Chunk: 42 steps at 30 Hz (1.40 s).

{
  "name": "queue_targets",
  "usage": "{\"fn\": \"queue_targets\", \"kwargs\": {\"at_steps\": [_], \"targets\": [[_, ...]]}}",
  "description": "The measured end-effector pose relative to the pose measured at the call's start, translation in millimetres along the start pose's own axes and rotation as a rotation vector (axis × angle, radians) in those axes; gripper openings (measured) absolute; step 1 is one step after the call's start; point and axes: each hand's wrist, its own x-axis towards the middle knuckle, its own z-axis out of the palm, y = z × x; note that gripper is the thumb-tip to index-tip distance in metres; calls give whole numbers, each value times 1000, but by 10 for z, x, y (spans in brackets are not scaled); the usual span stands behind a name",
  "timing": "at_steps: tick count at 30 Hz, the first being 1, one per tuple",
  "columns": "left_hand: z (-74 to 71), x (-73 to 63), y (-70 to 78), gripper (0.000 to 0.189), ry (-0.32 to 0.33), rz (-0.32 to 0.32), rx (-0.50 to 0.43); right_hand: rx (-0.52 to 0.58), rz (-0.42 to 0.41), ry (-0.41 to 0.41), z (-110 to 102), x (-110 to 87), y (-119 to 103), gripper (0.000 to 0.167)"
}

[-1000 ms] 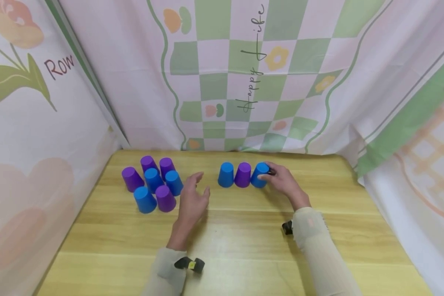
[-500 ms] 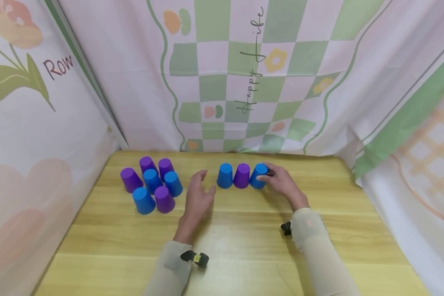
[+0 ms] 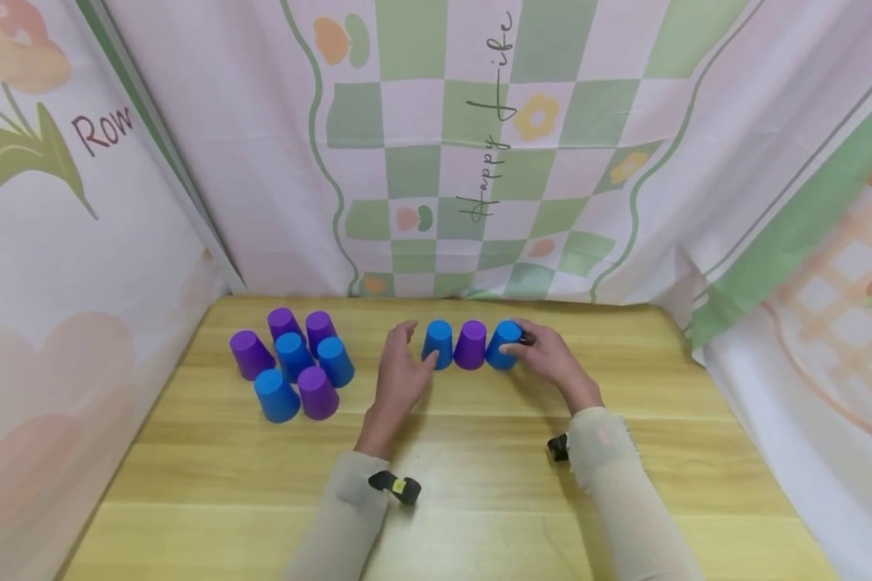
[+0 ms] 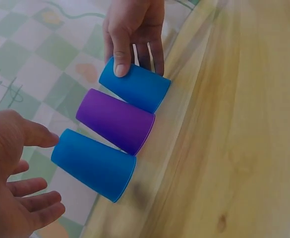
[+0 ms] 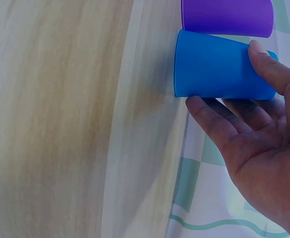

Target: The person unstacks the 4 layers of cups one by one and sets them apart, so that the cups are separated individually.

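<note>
Three upside-down cups stand in a row on the table: a left blue cup [image 3: 439, 343], a purple cup [image 3: 470, 345] and a right blue cup [image 3: 504, 344]. My right hand [image 3: 555, 359] holds the right blue cup, thumb on its near face and fingers around its right side, as the right wrist view shows. Beside the left blue cup, my left hand [image 3: 403, 373] has its fingers spread. In the left wrist view its thumb tip [image 4: 53, 141] is right at the top of that cup, and the other fingers [image 4: 38, 201] are loosely bent with nothing between them.
Several more upside-down cups, purple [image 3: 318, 394] and blue [image 3: 276, 395], stand clustered on the left of the wooden table [image 3: 480, 500]. A patterned curtain [image 3: 421, 169] hangs along the back edge, with more fabric at both sides.
My left hand has moved right, from beside the cup cluster to the left blue cup. The right hand keeps its hold on the right blue cup, and the view has shifted slightly.
</note>
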Motion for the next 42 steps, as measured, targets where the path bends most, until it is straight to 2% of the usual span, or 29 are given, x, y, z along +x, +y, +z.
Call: {"fn": "queue_targets", "kwargs": {"at_steps": [10,24,42], "targets": [[131,133,40,79,-36,-14,-1,5,-7,2,-1,0,-5,69],[290,247,49,83,-70,-51,39,5,-12,6,0,-12,11,68],[416,279,-1,68,-89,3,7,8,9,12,13,-2,-1,68]]}}
